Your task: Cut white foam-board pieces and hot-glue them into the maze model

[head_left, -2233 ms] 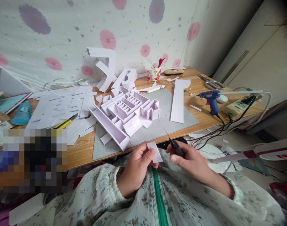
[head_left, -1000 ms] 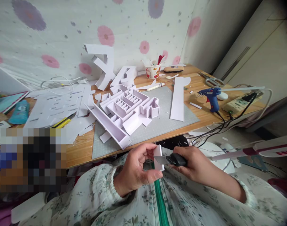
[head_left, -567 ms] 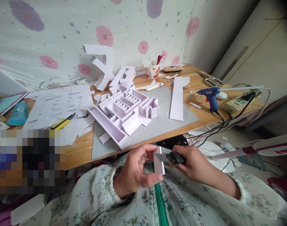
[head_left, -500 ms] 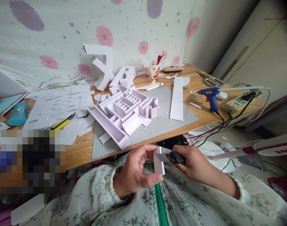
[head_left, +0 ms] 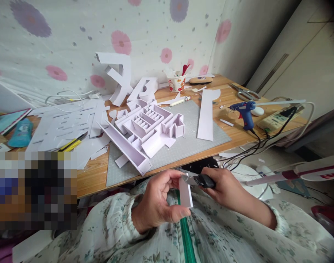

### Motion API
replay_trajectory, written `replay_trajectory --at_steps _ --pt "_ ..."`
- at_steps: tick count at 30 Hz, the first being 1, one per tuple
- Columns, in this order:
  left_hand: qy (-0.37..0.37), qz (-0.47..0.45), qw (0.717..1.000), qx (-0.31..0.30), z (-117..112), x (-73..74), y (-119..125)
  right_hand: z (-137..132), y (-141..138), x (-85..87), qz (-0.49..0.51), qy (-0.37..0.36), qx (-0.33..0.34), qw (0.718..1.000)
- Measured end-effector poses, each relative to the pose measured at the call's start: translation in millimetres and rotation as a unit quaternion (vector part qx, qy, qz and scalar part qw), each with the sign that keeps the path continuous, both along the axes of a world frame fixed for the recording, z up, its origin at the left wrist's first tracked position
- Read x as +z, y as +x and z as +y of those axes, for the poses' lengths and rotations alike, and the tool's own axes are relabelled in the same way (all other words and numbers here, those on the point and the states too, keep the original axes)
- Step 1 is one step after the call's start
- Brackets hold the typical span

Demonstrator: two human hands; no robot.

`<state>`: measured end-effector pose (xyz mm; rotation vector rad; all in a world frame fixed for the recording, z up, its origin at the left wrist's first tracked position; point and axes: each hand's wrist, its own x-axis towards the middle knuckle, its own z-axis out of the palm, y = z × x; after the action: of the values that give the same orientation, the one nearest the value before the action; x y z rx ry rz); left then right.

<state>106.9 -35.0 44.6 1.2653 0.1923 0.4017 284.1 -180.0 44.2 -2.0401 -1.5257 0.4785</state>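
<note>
Between thumb and fingers, my left hand (head_left: 161, 195) grips a small white foam board piece (head_left: 185, 193) by its ends, in front of my body. My right hand (head_left: 224, 186) is closed round the black handle of a utility knife (head_left: 205, 180). The knife's blade lies against the upper end of the foam board piece; how deep it goes in, I cannot tell. Beyond the hands, a white foam board model (head_left: 145, 124) with walls and small stair-like steps sits on a grey cutting mat (head_left: 169, 155).
A blue glue gun (head_left: 246, 113) stands at right, its cord near a power strip (head_left: 276, 118). Scissors (head_left: 245, 93) lie behind it. A yellow utility knife (head_left: 73, 141) rests on white sheets (head_left: 62, 122) at left. A long white strip (head_left: 205, 117) lies across the mat.
The knife blade has moved up towards the top end of the foam board piece. The piece has tilted slightly in my left hand.
</note>
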Motion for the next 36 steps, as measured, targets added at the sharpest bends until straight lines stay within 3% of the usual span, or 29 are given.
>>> replay_trajectory --at_steps 7,20,27,32,34,36 --pt "0.019 -0.002 1.0 -0.003 0.9 -1.4 0.4 0.8 -3.4 6.1 -0.011 0.022 0.016 1.0" --pt "0.025 0.027 0.999 0.002 -0.5 0.1 -2.0 1.8 -2.0 2.4 -0.034 0.014 0.003 0.999" --pt "0.057 0.005 0.998 -0.002 -0.3 3.7 -2.9 0.0 4.6 -11.8 0.005 -0.007 -0.035 0.999" --pt "0.129 0.023 0.991 0.028 2.7 6.2 -2.8 1.2 1.4 -8.4 0.133 0.022 -0.072 0.988" --pt "0.2 0.036 0.978 0.049 4.3 8.4 -2.4 4.3 -3.7 1.0 0.21 0.056 -0.067 0.974" --pt "0.304 0.052 0.948 0.082 5.3 12.5 -1.6 9.0 -9.8 10.6 0.291 0.084 -0.061 0.951"
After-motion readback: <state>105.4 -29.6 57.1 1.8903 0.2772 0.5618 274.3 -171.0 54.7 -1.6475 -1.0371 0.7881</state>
